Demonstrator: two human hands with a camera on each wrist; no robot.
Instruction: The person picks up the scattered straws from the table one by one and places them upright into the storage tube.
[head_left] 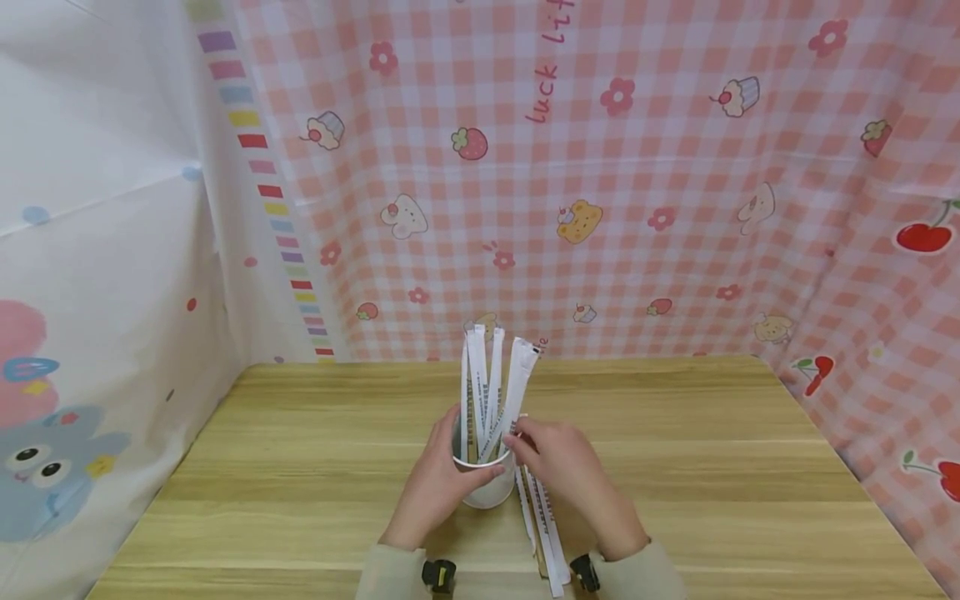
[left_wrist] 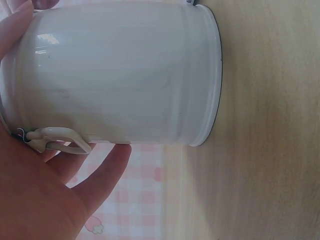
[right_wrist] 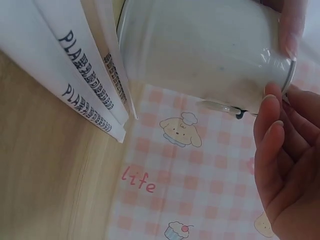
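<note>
A white mug point(head_left: 489, 492) stands upright on the table, its small handle point(left_wrist: 62, 139) showing in the left wrist view. My left hand point(head_left: 442, 477) grips it around the side, thumb along the front near the rim. Several paper-wrapped straws point(head_left: 480, 383) stand in the mug, leaning different ways. At the right of the rim, my right hand point(head_left: 558, 458) pinches a wrapped straw point(head_left: 520, 375) that tilts to the right; the fingertips partly hide the grip. More wrapped straws point(head_left: 547, 525) lie on the table right of the mug, below my right hand.
The wooden table point(head_left: 315, 483) reaches back to a pink checked cloth point(head_left: 525, 175) hanging behind it. A white printed cloth point(head_left: 112, 275) hangs on the left, and checked cloth with cherries point(head_left: 924, 237) on the right.
</note>
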